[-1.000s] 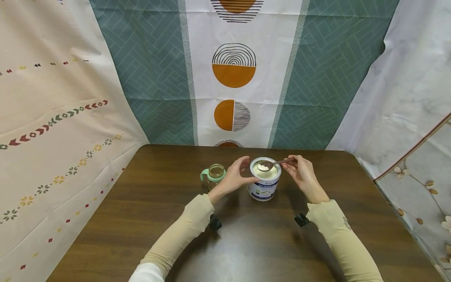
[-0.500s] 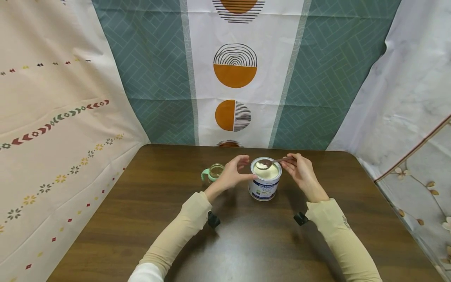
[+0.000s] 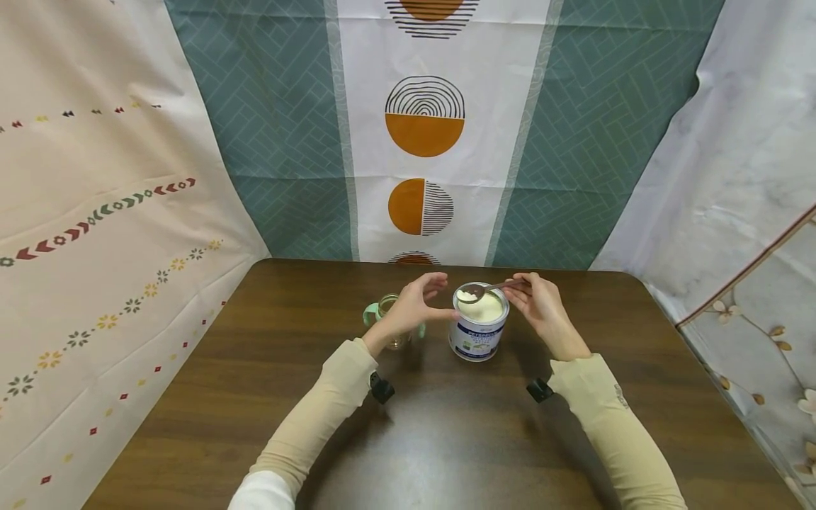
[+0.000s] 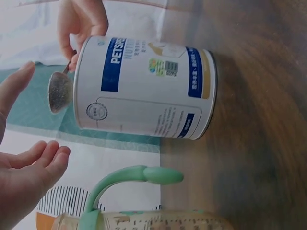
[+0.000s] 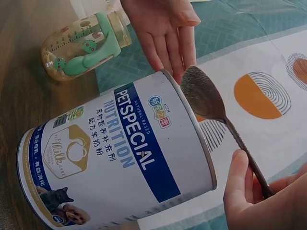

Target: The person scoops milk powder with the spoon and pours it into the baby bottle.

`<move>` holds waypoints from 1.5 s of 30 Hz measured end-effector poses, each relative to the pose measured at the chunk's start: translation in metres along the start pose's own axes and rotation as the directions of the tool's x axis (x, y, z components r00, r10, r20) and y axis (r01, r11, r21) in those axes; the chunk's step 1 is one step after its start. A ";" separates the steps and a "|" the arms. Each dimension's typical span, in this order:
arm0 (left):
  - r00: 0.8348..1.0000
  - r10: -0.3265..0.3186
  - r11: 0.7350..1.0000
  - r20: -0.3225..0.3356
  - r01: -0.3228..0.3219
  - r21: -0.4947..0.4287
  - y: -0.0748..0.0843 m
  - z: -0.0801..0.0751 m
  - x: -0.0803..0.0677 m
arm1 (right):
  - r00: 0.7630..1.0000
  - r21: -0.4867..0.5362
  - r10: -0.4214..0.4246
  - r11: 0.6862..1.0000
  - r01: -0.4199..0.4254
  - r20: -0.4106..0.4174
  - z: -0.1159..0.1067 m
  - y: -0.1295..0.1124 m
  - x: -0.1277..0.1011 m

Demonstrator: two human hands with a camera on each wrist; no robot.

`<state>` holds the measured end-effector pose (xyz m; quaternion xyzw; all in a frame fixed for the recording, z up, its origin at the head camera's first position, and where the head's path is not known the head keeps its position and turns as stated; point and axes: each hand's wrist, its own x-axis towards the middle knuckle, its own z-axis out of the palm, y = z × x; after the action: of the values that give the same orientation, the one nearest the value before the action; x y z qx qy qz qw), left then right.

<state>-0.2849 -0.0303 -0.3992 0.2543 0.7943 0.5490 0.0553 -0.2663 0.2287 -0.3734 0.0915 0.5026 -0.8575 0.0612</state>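
A white and blue milk powder can (image 3: 478, 340) stands open on the table, with pale powder (image 3: 486, 309) showing inside. My right hand (image 3: 542, 310) pinches the handle of a dark metal spoon (image 5: 204, 93). The spoon's bowl is over the can's mouth at its left side, and some white powder shows in it. To the left of the can is my left hand (image 3: 408, 310), thumb and fingers spread apart, holding nothing. Its thumb tip is close by the can's rim in the head view. Behind that hand, partly hidden, stands a clear baby bottle (image 5: 79, 36) with green handles (image 4: 120, 175).
Everything stands near the back of a dark wooden table (image 3: 421, 439). A patterned cloth (image 3: 293, 142) hangs behind its far edge, with a cream cloth (image 3: 115, 227) at the left and a marbled one (image 3: 752, 177) at the right.
My left hand has drawn slightly left, away from the can, and more of the bottle's right side shows. The spoon has shifted a little left and back over the can with my right hand.
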 end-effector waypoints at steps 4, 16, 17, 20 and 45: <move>1.000 -0.001 1.000 0.011 0.001 -0.008 0.000 -0.006 0.001 | 1.000 -0.012 0.005 1.000 -0.005 0.008 0.001 0.000 0.001; 0.999 0.045 0.997 0.006 -0.044 -0.070 0.000 -0.021 -0.001 | 0.999 0.025 0.026 0.999 -0.027 0.036 0.004 -0.001 0.002; 0.999 0.044 0.997 0.000 -0.044 -0.065 -0.001 -0.022 -0.001 | 0.999 0.028 0.030 0.999 -0.031 0.036 0.005 0.000 0.002; 0.999 0.039 0.998 -0.006 -0.040 -0.058 -0.004 -0.025 -0.001 | 0.998 0.033 0.041 0.999 -0.043 0.038 0.006 0.000 0.001; 0.997 0.079 0.997 -0.009 -0.079 0.014 -0.006 -0.053 -0.008 | 0.992 0.062 0.045 0.997 -0.052 0.116 0.014 0.005 0.000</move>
<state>-0.2991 -0.0801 -0.3852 0.2833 0.7876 0.5464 0.0278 -0.2672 0.2139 -0.3709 0.0562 0.4679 -0.8753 0.1079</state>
